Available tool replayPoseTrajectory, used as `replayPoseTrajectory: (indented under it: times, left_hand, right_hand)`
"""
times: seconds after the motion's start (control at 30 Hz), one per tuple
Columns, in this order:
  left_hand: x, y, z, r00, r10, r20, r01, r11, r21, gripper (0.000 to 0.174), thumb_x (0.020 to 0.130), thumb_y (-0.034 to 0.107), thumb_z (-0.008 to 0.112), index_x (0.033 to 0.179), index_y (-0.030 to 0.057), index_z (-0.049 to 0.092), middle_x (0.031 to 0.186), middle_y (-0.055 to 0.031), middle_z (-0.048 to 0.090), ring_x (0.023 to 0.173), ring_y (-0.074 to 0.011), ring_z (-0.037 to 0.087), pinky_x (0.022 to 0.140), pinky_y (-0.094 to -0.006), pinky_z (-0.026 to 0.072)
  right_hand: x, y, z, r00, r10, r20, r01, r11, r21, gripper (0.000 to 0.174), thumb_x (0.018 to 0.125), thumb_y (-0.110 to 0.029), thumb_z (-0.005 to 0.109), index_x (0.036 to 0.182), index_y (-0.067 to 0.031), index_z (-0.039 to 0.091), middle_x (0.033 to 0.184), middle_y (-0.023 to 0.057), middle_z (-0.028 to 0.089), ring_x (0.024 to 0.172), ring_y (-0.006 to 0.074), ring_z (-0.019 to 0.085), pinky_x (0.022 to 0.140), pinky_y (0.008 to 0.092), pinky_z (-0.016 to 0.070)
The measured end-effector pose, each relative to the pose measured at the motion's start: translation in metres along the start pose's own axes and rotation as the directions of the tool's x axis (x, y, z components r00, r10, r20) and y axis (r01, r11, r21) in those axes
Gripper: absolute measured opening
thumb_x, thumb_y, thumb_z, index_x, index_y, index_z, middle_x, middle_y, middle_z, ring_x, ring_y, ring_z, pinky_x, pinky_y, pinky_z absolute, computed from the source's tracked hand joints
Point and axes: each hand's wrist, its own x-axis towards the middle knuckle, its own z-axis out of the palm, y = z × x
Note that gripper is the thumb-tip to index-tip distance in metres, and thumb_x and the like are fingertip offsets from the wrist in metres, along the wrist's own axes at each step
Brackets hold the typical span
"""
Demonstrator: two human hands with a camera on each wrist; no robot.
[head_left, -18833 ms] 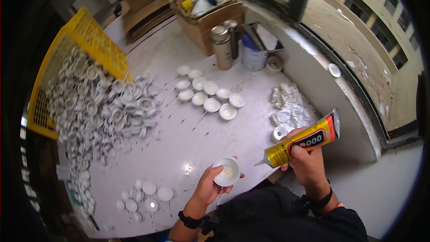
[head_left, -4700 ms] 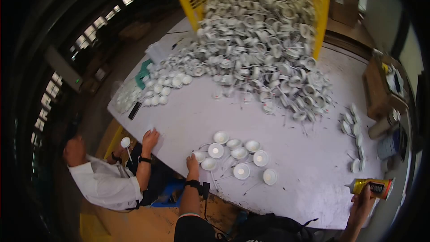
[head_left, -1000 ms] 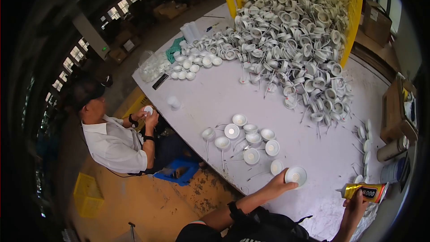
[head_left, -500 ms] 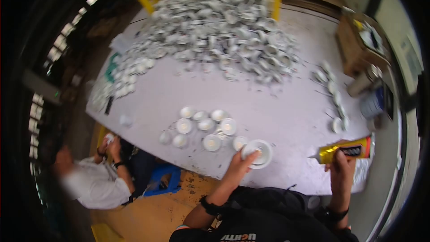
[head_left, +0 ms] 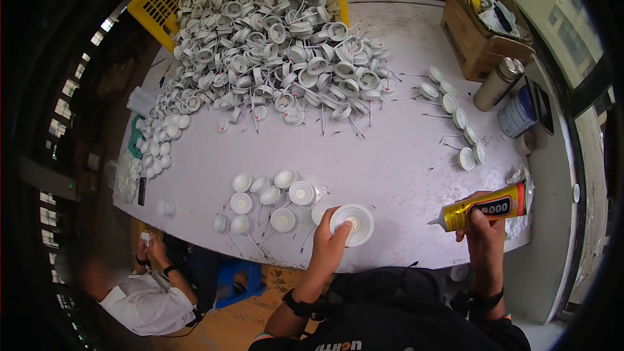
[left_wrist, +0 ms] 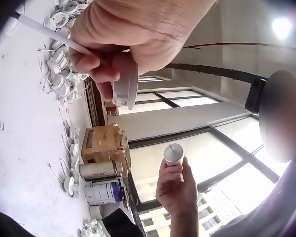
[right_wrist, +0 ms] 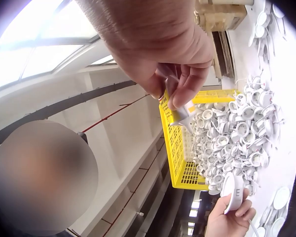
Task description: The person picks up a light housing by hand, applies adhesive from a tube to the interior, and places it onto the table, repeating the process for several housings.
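In the head view, my left hand holds a white round downlight by its rim, thumb reaching inside the cup towards the yellowish LED dots in the middle. A thin white cable trails from the downlight in the left wrist view. My right hand grips a yellow and black glue tube marked 8000, its pointed nozzle facing left towards the downlight, with a space between. The group of finished-looking white downlights lies just left of my left hand, cups up.
A big heap of white downlights spills from a yellow crate. Another row of downlights lies at right, near a flask, a tin and a cardboard box. A person sits at lower left.
At 4.7 s ago my left hand was at the downlight group; since then it has picked one up and brought it rightward, nearer the glue tube. The head view has swung right.
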Motion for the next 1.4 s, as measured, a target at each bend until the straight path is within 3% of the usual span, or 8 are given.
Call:
replayPoseTrajectory:
  times: [0.1, 0.2, 0.3, 0.5, 0.8, 1.1, 1.27, 1.4]
  left_hand:
    - [0.002, -0.003, 0.004, 0.995, 0.096, 0.000, -0.096, 0.994, 0.046, 0.029, 0.080, 0.016, 0.047, 0.103, -0.0009, 0.044, 0.086, -0.0072, 0.054, 0.074, -0.0108, 0.051, 0.057, -0.0217, 0.0427]
    - [-0.002, 0.010, 0.008, 1.000, 0.024, -0.007, -0.024, 1.000, 0.013, 0.027, 0.078, 0.013, 0.047, 0.101, -0.0024, 0.046, 0.088, -0.0076, 0.053, 0.083, -0.0114, 0.049, 0.069, -0.0230, 0.0414]
    - [0.000, 0.007, 0.008, 0.988, 0.155, 0.007, -0.154, 0.976, 0.151, 0.027, 0.081, 0.018, 0.049, 0.098, -0.0023, 0.048, 0.085, -0.0076, 0.054, 0.080, -0.0116, 0.049, 0.068, -0.0235, 0.0409]
    - [-0.001, 0.013, 0.008, 0.984, 0.175, -0.023, -0.154, 0.917, 0.369, 0.028, 0.083, 0.024, 0.049, 0.095, -0.0016, 0.049, 0.081, -0.0120, 0.057, 0.076, -0.0167, 0.054, 0.066, -0.0272, 0.0426]
    - [0.002, 0.009, 0.017, 0.983, 0.183, -0.021, -0.177, 0.969, 0.169, 0.028, 0.084, 0.023, 0.048, 0.097, -0.0012, 0.049, 0.085, -0.0107, 0.056, 0.079, -0.0154, 0.054, 0.070, -0.0265, 0.0421]
    - [0.002, 0.006, 0.014, 0.983, 0.183, 0.006, -0.177, 0.941, 0.287, 0.024, 0.081, 0.018, 0.052, 0.096, -0.0013, 0.049, 0.084, -0.0103, 0.056, 0.080, -0.0151, 0.053, 0.072, -0.0269, 0.0423]
    - [0.001, 0.000, 0.017, 0.989, 0.147, -0.035, -0.136, 0.968, 0.212, 0.023, 0.079, 0.017, 0.054, 0.095, -0.0002, 0.050, 0.083, -0.0092, 0.057, 0.078, -0.0138, 0.053, 0.071, -0.0265, 0.0424]
    - [0.003, -0.007, 0.016, 0.982, 0.188, -0.013, -0.180, 0.956, 0.233, 0.023, 0.077, 0.015, 0.057, 0.094, 0.0013, 0.050, 0.082, -0.0057, 0.055, 0.077, -0.0108, 0.051, 0.069, -0.0244, 0.0423]
  right_hand:
    - [0.001, 0.003, -0.004, 1.000, 0.009, 0.000, -0.009, 1.000, -0.003, 0.028, 0.073, -0.016, 0.056, 0.091, 0.0025, 0.047, 0.074, 0.0096, 0.051, 0.054, 0.0141, 0.052, 0.045, 0.0231, 0.0438]
    - [0.003, 0.004, -0.004, 1.000, 0.014, 0.001, -0.014, 1.000, -0.005, 0.028, 0.073, -0.017, 0.057, 0.091, 0.0026, 0.047, 0.074, 0.0096, 0.051, 0.053, 0.0141, 0.052, 0.044, 0.0230, 0.0438]
    - [0.005, 0.005, -0.005, 1.000, 0.020, 0.016, -0.020, 1.000, 0.005, 0.028, 0.073, -0.017, 0.057, 0.091, 0.0021, 0.047, 0.075, 0.0095, 0.051, 0.054, 0.0139, 0.052, 0.045, 0.0227, 0.0436]
    - [0.005, 0.005, -0.006, 0.999, 0.035, 0.030, -0.035, 0.999, 0.002, 0.029, 0.073, -0.019, 0.058, 0.092, 0.0014, 0.047, 0.076, 0.0094, 0.052, 0.054, 0.0133, 0.052, 0.045, 0.0221, 0.0435]
    - [0.001, 0.005, -0.010, 0.999, 0.043, -0.009, -0.042, 0.999, 0.018, 0.027, 0.073, -0.016, 0.057, 0.091, 0.0014, 0.048, 0.077, 0.0093, 0.053, 0.054, 0.0134, 0.053, 0.045, 0.0220, 0.0442]
    - [0.000, 0.003, -0.007, 0.999, 0.045, 0.003, -0.045, 0.999, 0.028, 0.025, 0.073, -0.015, 0.057, 0.091, 0.0009, 0.049, 0.076, 0.0094, 0.053, 0.053, 0.0133, 0.053, 0.045, 0.0225, 0.0446]
    - [0.001, 0.005, -0.010, 0.999, 0.038, 0.033, -0.038, 0.999, 0.002, 0.025, 0.073, -0.014, 0.057, 0.091, 0.0010, 0.048, 0.075, 0.0088, 0.052, 0.052, 0.0135, 0.052, 0.045, 0.0239, 0.0434]
    - [0.002, 0.016, -0.016, 0.999, 0.019, -0.034, -0.020, 1.000, -0.023, 0.030, 0.075, -0.016, 0.055, 0.097, 0.0004, 0.044, 0.078, 0.0074, 0.050, 0.061, 0.0129, 0.050, 0.044, 0.0226, 0.0402]
